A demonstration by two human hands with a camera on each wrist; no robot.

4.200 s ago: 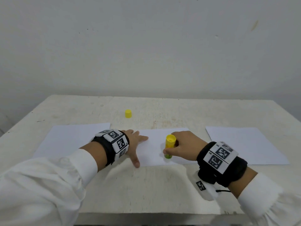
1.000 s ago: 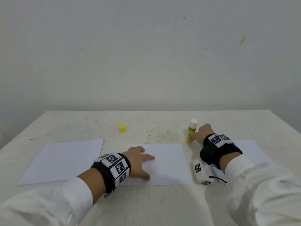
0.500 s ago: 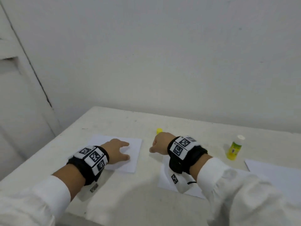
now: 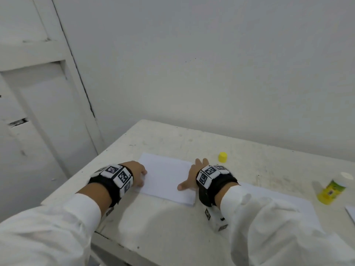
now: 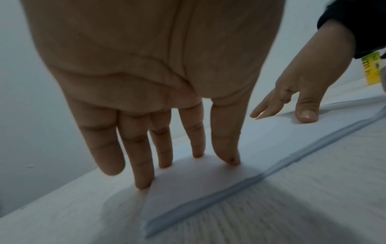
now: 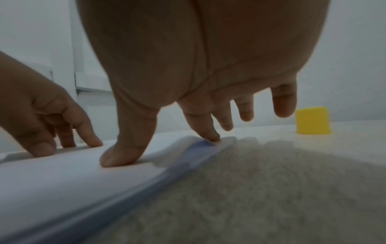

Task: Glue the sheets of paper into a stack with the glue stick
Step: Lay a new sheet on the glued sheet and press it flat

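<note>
A worn white table (image 4: 169,223) fills the lower part of the head view, with a pale wall (image 4: 211,64) behind it and a panelled door (image 4: 38,112) at far left. Three sheets of paper lie on the table. The left sheet (image 4: 165,179) is in full view between both hands; the middle sheet (image 4: 269,196) is mostly covered by the right sleeve (image 4: 272,223); the third sheet (image 4: 350,213) shows only a corner, cut off by the right edge. The left hand (image 4: 135,172) rests at the left sheet's left edge, fingers straight and slightly spread, tips pressing on the paper, as the left wrist view shows (image 5: 146,165). The right hand (image 4: 194,177) rests at the sheet's right edge, thumb and forefinger pressing the paper, the other fingers spread and lifted clear, as the right wrist view shows (image 6: 208,123). That edge looks slightly raised there, but blur makes it hard to judge. The glue stick (image 4: 334,189) stands upright, uncapped, well to the right of the hands, beyond the middle sheet. Its yellow cap (image 4: 222,157) sits apart, just beyond the right hand.
</note>
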